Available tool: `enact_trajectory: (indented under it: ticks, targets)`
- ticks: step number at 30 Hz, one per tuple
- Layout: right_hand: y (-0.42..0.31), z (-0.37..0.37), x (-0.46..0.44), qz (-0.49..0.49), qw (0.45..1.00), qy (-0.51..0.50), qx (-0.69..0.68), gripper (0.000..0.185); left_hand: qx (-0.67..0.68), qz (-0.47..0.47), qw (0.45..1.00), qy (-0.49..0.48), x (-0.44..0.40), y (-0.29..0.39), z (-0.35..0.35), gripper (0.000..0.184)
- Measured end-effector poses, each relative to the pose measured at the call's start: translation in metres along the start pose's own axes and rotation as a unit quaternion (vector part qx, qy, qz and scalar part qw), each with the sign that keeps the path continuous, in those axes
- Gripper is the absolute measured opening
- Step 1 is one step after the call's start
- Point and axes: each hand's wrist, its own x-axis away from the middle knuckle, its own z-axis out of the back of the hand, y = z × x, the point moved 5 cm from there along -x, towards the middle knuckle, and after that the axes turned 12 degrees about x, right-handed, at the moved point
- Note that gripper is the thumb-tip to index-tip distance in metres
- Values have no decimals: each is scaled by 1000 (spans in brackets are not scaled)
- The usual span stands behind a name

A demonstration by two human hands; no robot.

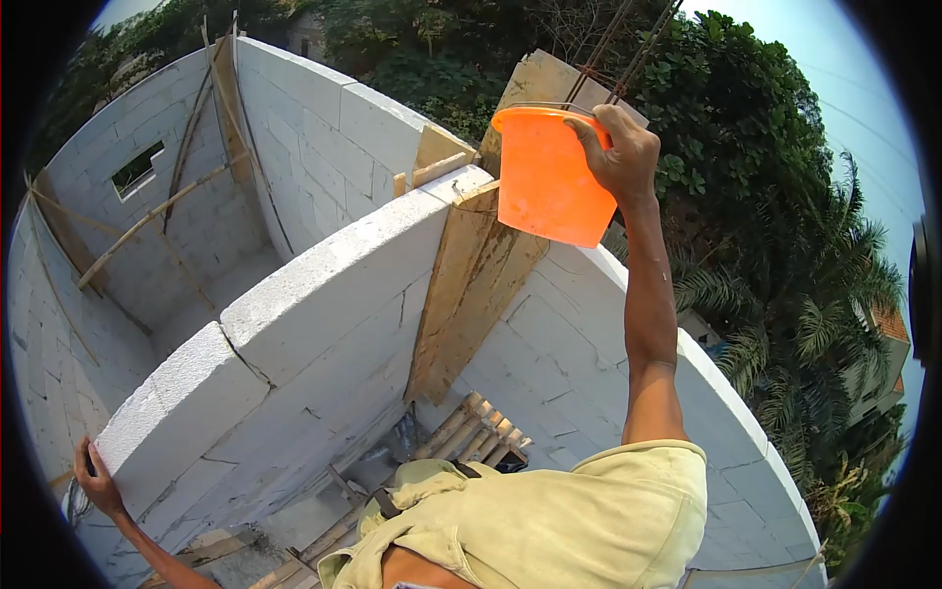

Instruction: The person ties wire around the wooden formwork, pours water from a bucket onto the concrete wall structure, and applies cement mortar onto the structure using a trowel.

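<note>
My right hand (624,152) is raised on a stretched arm and closed on the rim of an orange plastic bucket (549,182). The bucket hangs slightly tilted in front of the top of a wooden board form (456,294) at the wall junction; its inside is hidden. A thin wire handle lies along its rim. At the lower left, my left hand (96,481) rests against the end of a white block wall (324,255), fingers apart with nothing in them.
Steel rods (643,54) rise behind the bucket beside an upright board (549,79). Bamboo poles (162,216) brace the room at left. Far below lie wooden slats (471,432) and loose planks. A second block wall (726,412) curves along the right, with trees beyond.
</note>
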Motion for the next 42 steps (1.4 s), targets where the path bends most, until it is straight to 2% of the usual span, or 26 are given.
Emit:
enact_trajectory:
  ticks: [3,6,11,12,15,21,24,26,28,33,35,36,38,42]
  targets:
    - [-1,17,7,27,998,29,43,31,8,-5,1000,14,2,-16,-2,32]
    - [7,46,14,34,995,47,82,34,6,-5,1000,8,3,-4,1,32]
    - [12,73,14,-51,996,80,4,32,13,3,1000,15,3,-11,0,31]
    - [10,68,13,-51,996,79,3,32,14,0,1000,19,4,-11,1,31]
    - [20,30,11,-141,984,27,-102,31,10,-7,1000,27,4,-14,1,31]
    - [19,-66,12,-172,971,-70,-150,37,7,-2,1000,22,3,-11,1,32]
    - [0,-79,10,-172,977,-84,-96,35,39,15,999,24,3,-11,0,32]
    - [-6,-75,5,-170,980,-74,-75,33,40,10,999,15,3,-11,0,32]
    - [-17,-58,-4,-119,991,15,-54,32,36,7,999,3,0,-8,0,31]
    - [-28,-30,-23,-107,992,59,-36,35,48,2,999,3,0,-3,3,32]
    - [-24,-26,-27,-219,970,58,-88,19,39,3,999,-3,1,-3,3,32]
    - [-19,-32,-22,-223,969,54,-87,19,36,6,999,2,-1,-3,3,32]
    - [14,-61,-16,-305,947,29,-101,22,46,4,999,0,-1,-1,2,32]
    - [54,-106,-3,-324,943,47,-63,27,46,-3,999,2,-1,1,2,31]
